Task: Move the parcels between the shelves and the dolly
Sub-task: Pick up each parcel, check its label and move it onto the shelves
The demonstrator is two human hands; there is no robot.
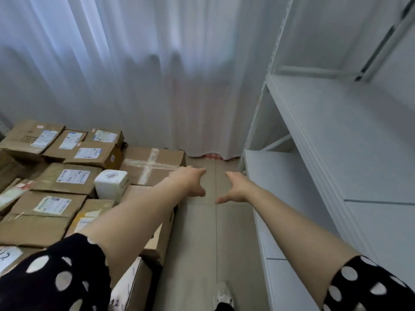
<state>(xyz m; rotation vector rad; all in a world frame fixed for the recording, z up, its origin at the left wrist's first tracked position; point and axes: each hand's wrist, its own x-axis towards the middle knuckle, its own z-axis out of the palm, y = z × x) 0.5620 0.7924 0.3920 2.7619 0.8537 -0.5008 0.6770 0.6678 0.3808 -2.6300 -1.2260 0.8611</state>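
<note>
Reaching out with left hand (190, 182) and right hand (236, 187), spread, holding nothing; palms facing, seemingly to flank taped parcel (155, 163).

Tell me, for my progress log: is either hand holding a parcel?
No, the left hand and right hand reach forward open, holding nothing.

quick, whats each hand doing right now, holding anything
Left hand: open, holding nothing.
Right hand: open, holding nothing.
</note>
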